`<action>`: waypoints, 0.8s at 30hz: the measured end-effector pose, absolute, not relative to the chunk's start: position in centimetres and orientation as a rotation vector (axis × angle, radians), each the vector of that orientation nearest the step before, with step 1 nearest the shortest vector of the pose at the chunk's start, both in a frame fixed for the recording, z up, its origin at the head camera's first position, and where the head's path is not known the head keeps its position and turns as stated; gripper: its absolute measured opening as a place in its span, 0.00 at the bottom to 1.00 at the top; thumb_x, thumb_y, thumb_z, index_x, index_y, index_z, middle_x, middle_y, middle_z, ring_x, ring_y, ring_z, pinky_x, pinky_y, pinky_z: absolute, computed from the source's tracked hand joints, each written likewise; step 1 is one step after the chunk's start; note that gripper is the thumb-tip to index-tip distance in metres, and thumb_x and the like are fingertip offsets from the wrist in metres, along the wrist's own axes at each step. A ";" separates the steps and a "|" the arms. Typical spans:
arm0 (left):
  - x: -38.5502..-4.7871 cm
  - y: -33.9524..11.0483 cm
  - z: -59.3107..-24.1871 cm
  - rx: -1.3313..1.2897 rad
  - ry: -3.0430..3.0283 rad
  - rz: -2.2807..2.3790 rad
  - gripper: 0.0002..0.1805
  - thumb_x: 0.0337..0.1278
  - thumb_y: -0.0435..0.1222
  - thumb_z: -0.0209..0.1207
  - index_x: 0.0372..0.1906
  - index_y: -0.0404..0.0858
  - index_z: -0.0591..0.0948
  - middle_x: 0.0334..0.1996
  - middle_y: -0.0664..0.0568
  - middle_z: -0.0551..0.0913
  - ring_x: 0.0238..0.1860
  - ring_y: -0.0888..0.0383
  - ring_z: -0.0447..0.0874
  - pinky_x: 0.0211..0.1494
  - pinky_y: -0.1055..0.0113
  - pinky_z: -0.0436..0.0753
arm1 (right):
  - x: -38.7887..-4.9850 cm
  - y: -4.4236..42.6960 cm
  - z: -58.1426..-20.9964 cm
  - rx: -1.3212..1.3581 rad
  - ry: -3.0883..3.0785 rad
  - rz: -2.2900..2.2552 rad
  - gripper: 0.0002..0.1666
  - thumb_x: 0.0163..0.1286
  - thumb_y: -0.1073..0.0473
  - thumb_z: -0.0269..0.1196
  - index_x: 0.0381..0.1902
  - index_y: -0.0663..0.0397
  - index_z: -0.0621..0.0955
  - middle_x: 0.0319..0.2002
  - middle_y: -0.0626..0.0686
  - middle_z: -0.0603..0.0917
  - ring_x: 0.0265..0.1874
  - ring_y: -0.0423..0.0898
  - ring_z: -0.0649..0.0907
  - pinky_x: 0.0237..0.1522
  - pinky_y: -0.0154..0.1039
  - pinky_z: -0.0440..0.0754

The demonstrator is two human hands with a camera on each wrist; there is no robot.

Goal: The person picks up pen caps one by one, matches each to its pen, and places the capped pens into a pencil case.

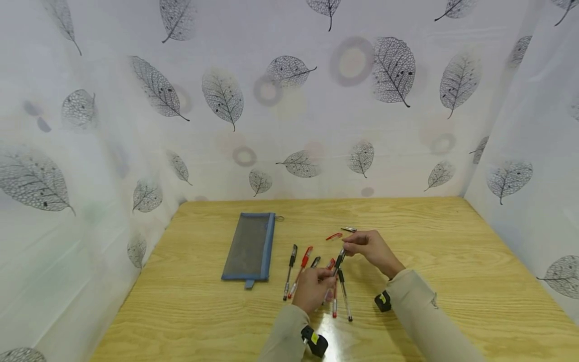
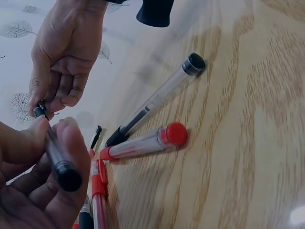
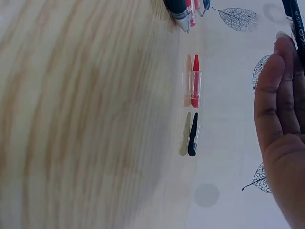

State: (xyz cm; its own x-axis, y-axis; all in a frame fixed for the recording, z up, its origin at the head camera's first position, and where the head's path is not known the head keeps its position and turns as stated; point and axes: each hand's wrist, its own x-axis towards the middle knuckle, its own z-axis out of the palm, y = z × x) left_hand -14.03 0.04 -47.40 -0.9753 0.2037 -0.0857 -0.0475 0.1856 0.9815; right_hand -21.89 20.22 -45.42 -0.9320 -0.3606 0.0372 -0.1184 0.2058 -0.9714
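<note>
In the head view, the left hand (image 1: 313, 288) grips a black pen (image 1: 339, 260) above the desk (image 1: 181, 311); the right hand (image 1: 372, 250) pinches its far end, likely steadying it, its long axis slanting away, slightly rightward. In the left wrist view, its near end (image 2: 69, 178) faces the camera. In the right wrist view, its lettered part (image 3: 298, 28) adjoins the right hand.

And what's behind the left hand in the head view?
Poking out beyond the left hand are a slim black-ended plastic pen and a red plastic pen cap; whatever lies behind the hand is covered.
</note>
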 end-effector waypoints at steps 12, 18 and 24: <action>-13.8 0.0 -47.3 0.161 2.224 1.920 0.11 0.63 0.27 0.57 0.46 0.27 0.84 0.22 0.45 0.83 0.21 0.58 0.82 0.26 0.67 0.84 | -21.7 20.4 -45.6 -0.493 2.252 -1.799 0.21 0.67 0.62 0.64 0.47 0.79 0.77 0.33 0.52 0.87 0.32 0.44 0.85 0.43 0.54 0.82; -13.9 0.2 -47.3 0.091 2.180 1.918 0.11 0.63 0.27 0.57 0.47 0.27 0.84 0.26 0.45 0.84 0.22 0.59 0.82 0.28 0.67 0.84 | -21.6 20.4 -45.7 -0.495 2.256 -1.796 0.21 0.67 0.62 0.63 0.48 0.79 0.77 0.35 0.55 0.86 0.33 0.44 0.85 0.43 0.53 0.82; -14.1 0.1 -47.5 0.063 2.172 1.913 0.10 0.62 0.27 0.58 0.46 0.28 0.84 0.27 0.46 0.84 0.23 0.58 0.83 0.28 0.67 0.84 | -21.7 20.2 -45.8 -0.484 2.276 -1.783 0.21 0.68 0.62 0.63 0.49 0.78 0.77 0.37 0.60 0.86 0.33 0.44 0.85 0.43 0.52 0.82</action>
